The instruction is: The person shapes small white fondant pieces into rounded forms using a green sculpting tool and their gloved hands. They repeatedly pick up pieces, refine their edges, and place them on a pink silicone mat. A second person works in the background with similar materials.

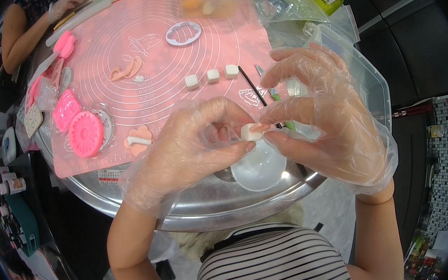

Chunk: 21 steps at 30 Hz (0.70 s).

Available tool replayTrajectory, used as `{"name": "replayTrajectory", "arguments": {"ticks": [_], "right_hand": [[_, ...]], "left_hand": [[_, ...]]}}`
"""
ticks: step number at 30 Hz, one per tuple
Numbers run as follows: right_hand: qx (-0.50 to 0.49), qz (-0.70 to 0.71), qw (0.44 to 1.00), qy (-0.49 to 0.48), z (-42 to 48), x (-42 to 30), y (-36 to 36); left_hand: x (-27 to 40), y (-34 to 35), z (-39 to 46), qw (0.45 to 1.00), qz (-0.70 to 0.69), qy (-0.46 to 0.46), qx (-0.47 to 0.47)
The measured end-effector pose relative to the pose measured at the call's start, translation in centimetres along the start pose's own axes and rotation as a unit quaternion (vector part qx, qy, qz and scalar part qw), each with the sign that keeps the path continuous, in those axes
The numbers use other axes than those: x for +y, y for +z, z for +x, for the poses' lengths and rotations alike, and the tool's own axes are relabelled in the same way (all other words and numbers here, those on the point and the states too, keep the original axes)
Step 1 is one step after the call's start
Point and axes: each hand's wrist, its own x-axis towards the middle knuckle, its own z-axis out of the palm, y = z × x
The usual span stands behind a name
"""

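Observation:
Both hands wear clear plastic gloves and meet above a translucent white bowl [260, 168]. Between thumb and forefinger, my left hand [192, 143] grips a small white cube [251, 132] with rounded edges. My right hand [319, 118] pinches a small pink piece [260, 126] against the cube's right side. Farther up the pink mat [155, 102], a row of similar white blocks sits: a left one [191, 82], a middle one [213, 75] and a right one [231, 71]. A thin black stick [253, 84] and a green-handled knife [275, 96] lie near my right hand, partly hidden by it.
Pink molds [86, 134] lie at the mat's left edge. A pink flower cutout [139, 140] bears a white piece. Beyond are pink scraps [127, 69] and a white cutter [183, 33]. A clear plastic bin [380, 80] stands right; another person's gloved hand [67, 5] is top left.

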Motion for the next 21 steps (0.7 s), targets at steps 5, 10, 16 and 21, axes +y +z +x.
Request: {"name": "replayTrajectory", "arguments": {"ticks": [5,10,16,21], "right_hand": [[0.001,0.004,1.0,0.001,-0.03,0.05,0.01],[0.001,-0.001,1.0,0.004,-0.04,-0.03,0.05],[-0.004,0.005,1.0,0.0,0.03,0.0,-0.1],[-0.006,0.006,1.0,0.002,0.0,0.0,-0.12]], "left_hand": [[0.23,-0.09,0.01,1.0,0.024,0.004,-0.003],[-0.03,-0.06,-0.01,1.0,0.015,0.003,-0.001],[0.09,-0.05,-0.02,1.0,0.01,-0.01,-0.002],[-0.13,0.02,0.04,1.0,0.005,-0.001,0.0]]}}
